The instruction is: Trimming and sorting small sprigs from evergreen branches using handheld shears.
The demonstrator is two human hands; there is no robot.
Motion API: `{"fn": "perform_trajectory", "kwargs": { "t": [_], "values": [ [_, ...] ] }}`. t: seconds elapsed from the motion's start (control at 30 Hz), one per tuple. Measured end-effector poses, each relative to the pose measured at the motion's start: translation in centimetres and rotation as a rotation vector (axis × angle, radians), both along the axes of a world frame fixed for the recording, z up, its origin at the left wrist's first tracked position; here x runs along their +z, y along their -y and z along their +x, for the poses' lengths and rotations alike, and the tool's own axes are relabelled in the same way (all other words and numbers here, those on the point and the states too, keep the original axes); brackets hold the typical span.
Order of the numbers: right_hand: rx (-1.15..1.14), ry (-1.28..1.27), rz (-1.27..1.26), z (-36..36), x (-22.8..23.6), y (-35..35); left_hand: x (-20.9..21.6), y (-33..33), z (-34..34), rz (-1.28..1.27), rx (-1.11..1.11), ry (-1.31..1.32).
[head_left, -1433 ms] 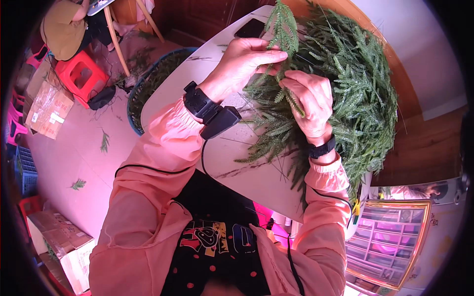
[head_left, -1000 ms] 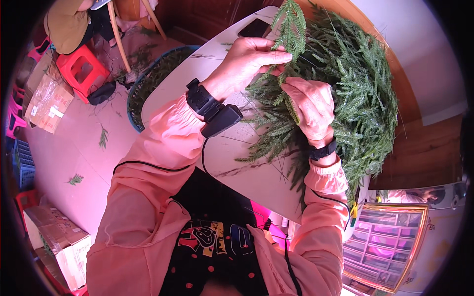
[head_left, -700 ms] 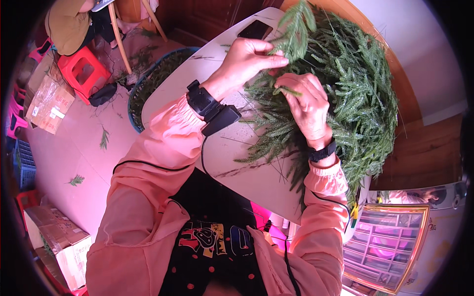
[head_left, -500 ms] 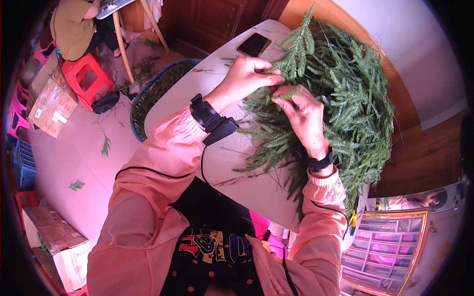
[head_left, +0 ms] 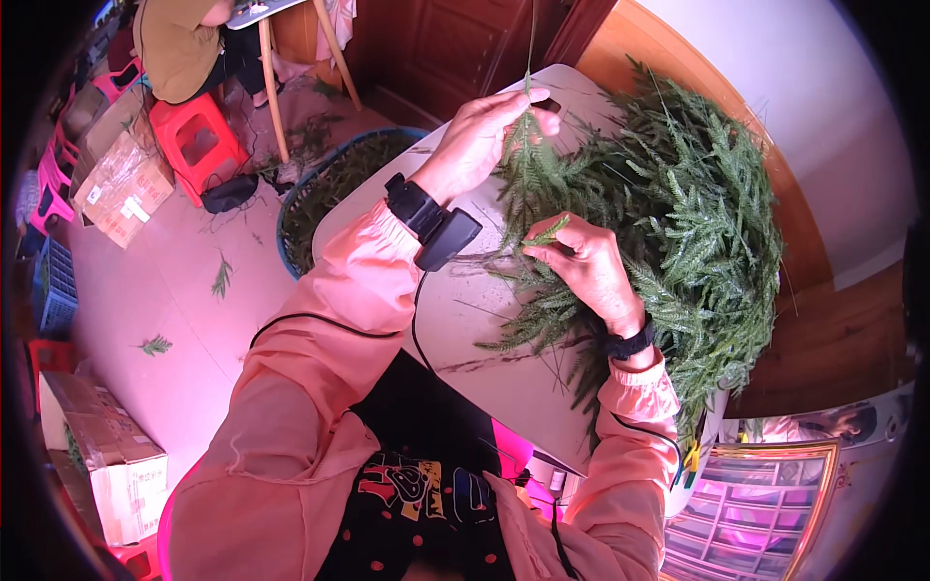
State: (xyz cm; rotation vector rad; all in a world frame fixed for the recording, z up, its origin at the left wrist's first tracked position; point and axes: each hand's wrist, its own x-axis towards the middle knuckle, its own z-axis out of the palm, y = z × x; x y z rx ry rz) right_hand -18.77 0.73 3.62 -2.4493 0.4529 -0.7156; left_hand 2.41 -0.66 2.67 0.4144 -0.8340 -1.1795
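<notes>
"Pale marbled tabletop [head_left: 465, 339], pink light all over it. What's nearest?"

"Right hand [head_left: 581, 257]: thumb and fingertips closed in a pinch on a short evergreen sprig [head_left: 552, 230], its tip slanting up and to the right."

"And the left hand [head_left: 492, 136]?"

"Farther out, fingertips nipped together at the top of a long-needled frond [head_left: 528, 165], over the table, just left of the big greenery heap [head_left: 693, 242]."

"Which way does it point?"

"Long axis close to upright from here: thin stalk [head_left: 529, 77] up, needles fanning down."

"Awkward to handle?"

"Light and springy, I'd guess; stiffish stalk, softer needles, little slip. I'd grip the bare stalk."

"Past that?"

"Blue-rimmed basket [head_left: 282, 232] of cuttings, then a red plastic stool [head_left: 199, 150] with a seated co-worker [head_left: 179, 48]."
</notes>
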Motion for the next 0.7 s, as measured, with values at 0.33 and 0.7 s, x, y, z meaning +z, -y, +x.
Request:
{"fn": "perform_trajectory", "kwargs": {
  "t": [0.33,0.7],
  "values": [
    [-0.008,0.220,-0.190,-2.8,4.5,2.2,-0.1,-1.9,-1.9,-0.299,0.404,1.031],
    [-0.202,0.114,0.531,-3.7,2.6,4.2,0.5,-2.6,-3.1,-0.146,0.275,1.060]
  ]
}}
